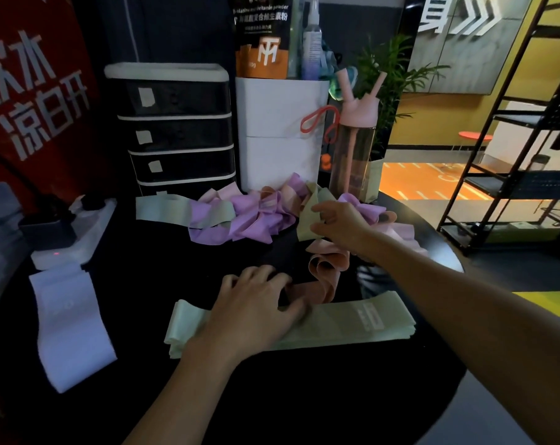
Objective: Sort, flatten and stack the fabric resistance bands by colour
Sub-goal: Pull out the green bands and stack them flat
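A red banner at far left carries white characters, 凉白开 among them. Near the left edge of the round black table lies a flattened lavender stack. The drawer unit wears paper labels, unreadable. The left hand rests palm-down, fingers relaxed, on the green stack, with bare tabletop in front. Behind it, the tangled pile sits below a pouch reading "multivitamin powder". The right hand pinches a green band at the pile's right.
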Demonstrator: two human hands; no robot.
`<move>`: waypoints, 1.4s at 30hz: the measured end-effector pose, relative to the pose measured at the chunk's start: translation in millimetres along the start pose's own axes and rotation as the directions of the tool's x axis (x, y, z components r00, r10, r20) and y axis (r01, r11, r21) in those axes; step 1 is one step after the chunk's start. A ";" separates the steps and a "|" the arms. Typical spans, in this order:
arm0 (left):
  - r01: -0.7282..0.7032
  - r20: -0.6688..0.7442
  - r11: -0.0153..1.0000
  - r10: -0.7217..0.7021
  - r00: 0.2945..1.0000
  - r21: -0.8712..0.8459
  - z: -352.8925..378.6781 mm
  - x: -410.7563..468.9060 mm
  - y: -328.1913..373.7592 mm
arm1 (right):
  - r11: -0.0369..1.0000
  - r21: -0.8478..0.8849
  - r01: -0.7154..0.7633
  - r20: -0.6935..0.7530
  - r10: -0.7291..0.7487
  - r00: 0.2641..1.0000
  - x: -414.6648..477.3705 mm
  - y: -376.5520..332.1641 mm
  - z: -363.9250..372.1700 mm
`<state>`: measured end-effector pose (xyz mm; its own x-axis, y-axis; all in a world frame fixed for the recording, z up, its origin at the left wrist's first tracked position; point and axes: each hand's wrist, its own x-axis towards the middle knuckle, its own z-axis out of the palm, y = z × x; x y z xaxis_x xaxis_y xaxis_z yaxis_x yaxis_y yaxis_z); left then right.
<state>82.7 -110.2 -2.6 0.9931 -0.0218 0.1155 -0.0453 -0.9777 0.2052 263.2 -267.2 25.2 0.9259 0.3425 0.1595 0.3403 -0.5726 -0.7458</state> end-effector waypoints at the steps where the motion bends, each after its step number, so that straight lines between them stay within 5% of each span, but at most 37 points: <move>1: -0.005 -0.006 1.000 0.005 1.000 0.003 0.0 -0.1 0.1 | 1.000 -0.026 -0.012 0.002 0.012 1.000 1.2 -0.2 1.0; 9: 0.006 -0.028 0.999 -0.007 1.000 -0.052 -3.1 -3.1 1.2 | 0.978 0.174 0.111 -0.101 -0.094 0.990 -37.6 -37.5 -11.8; 14: 0.050 -0.081 0.974 -0.070 0.994 -0.223 -8.4 -6.1 2.8 | 0.957 0.234 0.169 0.100 -0.197 0.975 -76.1 -47.0 -20.1; 28: 0.046 -0.032 0.983 -0.052 0.998 -0.176 -5.5 -4.3 0.3 | 0.975 -0.133 0.177 0.045 -0.173 0.984 -49.7 -30.7 -13.4; 34: 0.055 -0.056 0.989 -0.063 0.996 -0.139 -3.6 -3.0 -0.3 | 0.898 -0.258 0.356 0.270 -0.287 0.919 -26.4 -48.2 9.0; 42: 0.058 -0.037 0.989 -0.064 0.997 -0.138 -5.5 -3.4 1.0 | 0.882 -0.299 0.364 0.387 -0.237 0.891 -10.3 -36.4 25.1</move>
<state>78.7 -110.0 2.6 0.9892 0.0486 0.1382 -0.0019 -0.9391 0.3435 237.2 -231.2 34.5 0.6811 0.7289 0.0690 0.6866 -0.6032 -0.4060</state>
